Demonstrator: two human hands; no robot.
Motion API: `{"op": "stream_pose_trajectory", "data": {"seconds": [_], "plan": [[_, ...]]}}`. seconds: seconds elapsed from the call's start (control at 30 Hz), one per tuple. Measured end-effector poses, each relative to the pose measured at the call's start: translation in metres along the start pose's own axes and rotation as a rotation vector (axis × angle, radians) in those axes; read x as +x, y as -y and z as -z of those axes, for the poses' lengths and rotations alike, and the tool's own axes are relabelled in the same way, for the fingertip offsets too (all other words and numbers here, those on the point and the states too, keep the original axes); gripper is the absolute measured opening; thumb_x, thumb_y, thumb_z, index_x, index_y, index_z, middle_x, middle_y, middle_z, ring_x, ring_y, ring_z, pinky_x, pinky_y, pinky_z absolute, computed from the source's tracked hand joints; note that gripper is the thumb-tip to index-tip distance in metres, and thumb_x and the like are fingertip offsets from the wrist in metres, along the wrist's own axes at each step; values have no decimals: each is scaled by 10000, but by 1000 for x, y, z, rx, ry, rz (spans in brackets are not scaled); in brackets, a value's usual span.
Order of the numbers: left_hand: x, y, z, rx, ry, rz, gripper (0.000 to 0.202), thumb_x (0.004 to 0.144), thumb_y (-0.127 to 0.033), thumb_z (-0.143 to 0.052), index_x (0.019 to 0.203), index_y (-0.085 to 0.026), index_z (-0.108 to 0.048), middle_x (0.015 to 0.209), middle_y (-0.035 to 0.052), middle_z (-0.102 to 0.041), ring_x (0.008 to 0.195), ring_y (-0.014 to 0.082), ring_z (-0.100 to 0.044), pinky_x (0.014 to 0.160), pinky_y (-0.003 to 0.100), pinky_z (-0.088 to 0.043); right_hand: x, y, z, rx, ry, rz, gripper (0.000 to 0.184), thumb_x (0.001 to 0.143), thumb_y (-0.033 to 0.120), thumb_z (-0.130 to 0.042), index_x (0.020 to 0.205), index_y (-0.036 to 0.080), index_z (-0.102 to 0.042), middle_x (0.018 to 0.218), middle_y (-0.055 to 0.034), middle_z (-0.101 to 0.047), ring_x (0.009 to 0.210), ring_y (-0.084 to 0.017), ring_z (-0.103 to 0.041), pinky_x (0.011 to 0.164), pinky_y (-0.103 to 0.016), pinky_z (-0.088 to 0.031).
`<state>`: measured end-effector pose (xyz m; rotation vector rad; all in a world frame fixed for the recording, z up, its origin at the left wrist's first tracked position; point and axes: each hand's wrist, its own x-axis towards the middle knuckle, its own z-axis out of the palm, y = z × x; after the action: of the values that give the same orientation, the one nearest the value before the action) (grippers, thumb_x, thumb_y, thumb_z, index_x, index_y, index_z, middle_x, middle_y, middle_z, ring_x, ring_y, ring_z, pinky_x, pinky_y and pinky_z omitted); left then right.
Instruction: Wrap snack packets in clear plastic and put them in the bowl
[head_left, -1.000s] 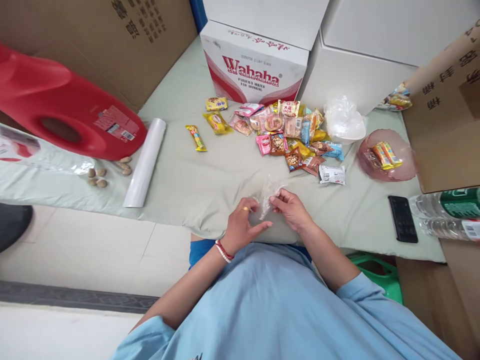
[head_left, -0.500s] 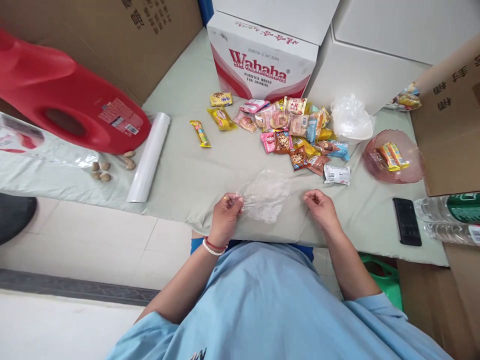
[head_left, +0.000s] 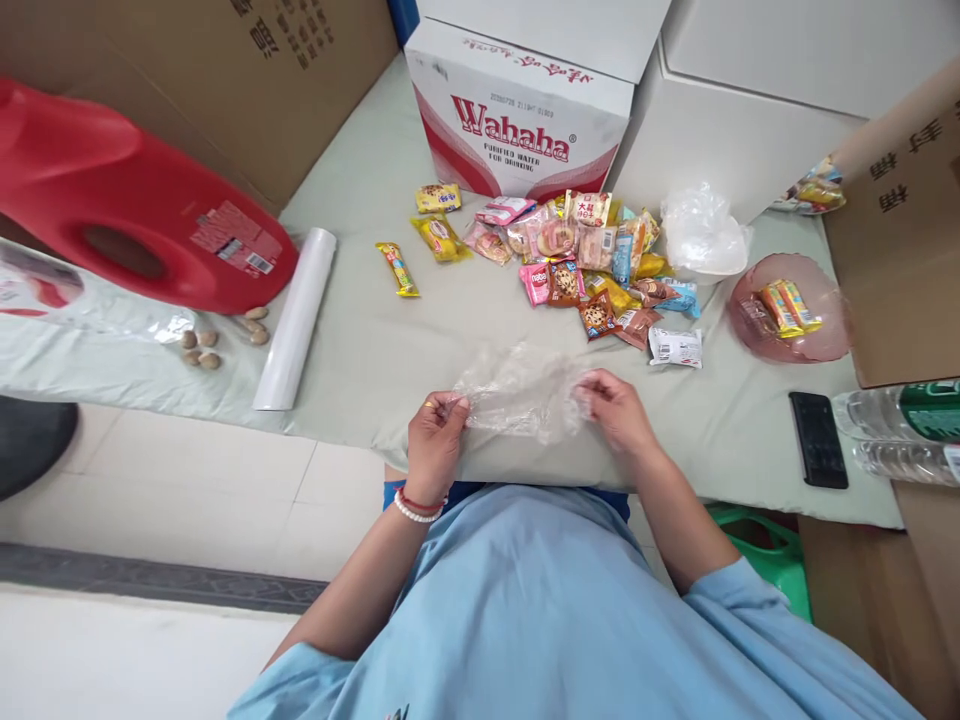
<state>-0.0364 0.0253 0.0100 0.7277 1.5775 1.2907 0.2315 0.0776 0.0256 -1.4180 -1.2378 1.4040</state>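
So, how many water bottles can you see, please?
2: a green-labelled bottle and a white-labelled bottle beside it, both lying at the right edge; more may be cut off.

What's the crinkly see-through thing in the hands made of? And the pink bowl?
The bag looks like thin clear plastic film: the cloth shows through it and it wrinkles all over. The bowl seems hard, glossy, tinted plastic or maybe glass; snacks show through its wall.

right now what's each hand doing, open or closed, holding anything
Left hand: closed, pinching the left edge of the clear plastic bag.
Right hand: closed, pinching the same bag's right edge.
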Motion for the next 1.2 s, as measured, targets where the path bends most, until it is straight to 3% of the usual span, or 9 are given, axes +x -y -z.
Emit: {"op": "stream_pose_trajectory", "data": {"seconds": [0.17,0.27,0.33,0.43,0.53,0.63,0.9,1.07,1.2], "plan": [[2,7,6,-36,-26,-22,359,823,-477,-773,1029,-216,-637,872,-3,-660,709,134,-609,663,260,-518,-17,-7,93,-121,-191,-182,396,685,503,-836,894,190,-712,638,38,-581,559,-120,-471,528,-252,-380],[-5,6,4,43,49,-121,331,895,-462,-723,1124,-225,-691,921,16,-669,749,141,-617,686,270,-525,-16,-2,113,-393,-446,-38,348,760,488,-765,921,180,-748,767,-22,-693,666,-157,-560,649,-295,-459],[-10,5,4,136,110,-242,257,952,-422,-672,1116,-236,-738,893,15,-657,741,137,-601,691,273,-505,-5,8,99,-486,-425,146,290,863,448,-684,979,194,-761,916,-51,-740,761,-175,-618,741,-315,-495],[-16,3,6,273,209,-429,215,1007,-340,-599,1081,-263,-785,897,21,-654,764,139,-603,707,285,-491,25,26,49,-621,-65,323,273,941,363,-637,1123,204,-765,1105,-83,-741,867,-191,-665,794,-312,-517],[-21,3,12,380,265,-514,236,1009,-297,-574,1032,-282,-808,1009,48,-671,883,167,-643,777,322,-527,60,36,-2,-857,177,269,398,892,287,-748,1279,194,-728,1221,-112,-712,975,-222,-677,841,-313,-513],[-25,5,23,434,258,-535,185,934,-295,-643,977,-288,-822,1186,75,-664,1106,241,-632,912,400,-542,82,40,-25,-1012,282,183,192,911,170,-698,1079,197,-788,1074,-80,-734,947,-215,-680,827,-290,-486],[12,-19,2,273,50,-156,454,933,-521,-644,1256,-204,-668,1128,88,-696,1054,247,-641,893,379,-510,76,44,-12,-912,283,418,199,936,138,-644,1016,213,-810,1008,-61,-746,880,-194,-692,787,-279,-478],[44,-29,-30,187,244,-16,444,759,-607,-792,859,-186,-695,697,-4,-590,655,155,-510,646,301,-417,65,42,-4,-773,263,618,205,995,214,-617,1066,214,-809,1061,-87,-750,957,-199,-708,868,-309,-536],[50,-32,-35,4,286,60,616,808,-808,-607,880,-197,-643,789,23,-634,634,137,-538,559,267,-395,46,44,11,-753,136,771,251,1044,273,-554,1096,222,-795,1123,-112,-738,1023,-211,-696,907,-351,-560]]}}
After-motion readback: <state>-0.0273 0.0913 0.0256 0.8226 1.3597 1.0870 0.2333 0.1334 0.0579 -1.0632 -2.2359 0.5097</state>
